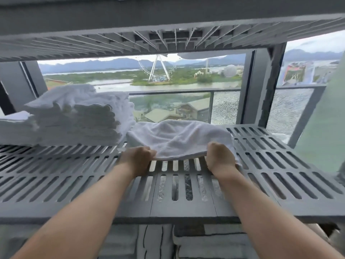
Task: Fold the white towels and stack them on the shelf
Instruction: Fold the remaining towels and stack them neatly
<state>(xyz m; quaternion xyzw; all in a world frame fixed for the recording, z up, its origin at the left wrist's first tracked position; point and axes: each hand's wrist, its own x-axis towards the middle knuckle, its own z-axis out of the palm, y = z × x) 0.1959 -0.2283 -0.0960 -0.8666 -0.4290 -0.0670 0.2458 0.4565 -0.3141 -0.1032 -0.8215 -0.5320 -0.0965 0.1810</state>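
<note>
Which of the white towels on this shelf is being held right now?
The single towel in the middle of the grey shelf, gripped at its front edge by the left hand and right hand. The stack at left lies untouched.

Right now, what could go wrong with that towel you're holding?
The towel is gripped at its near edge by the left hand and right hand, and looks rumpled, so it may settle unevenly. Pushed sideways, it might knock the towel stack on the slatted shelf.
</note>
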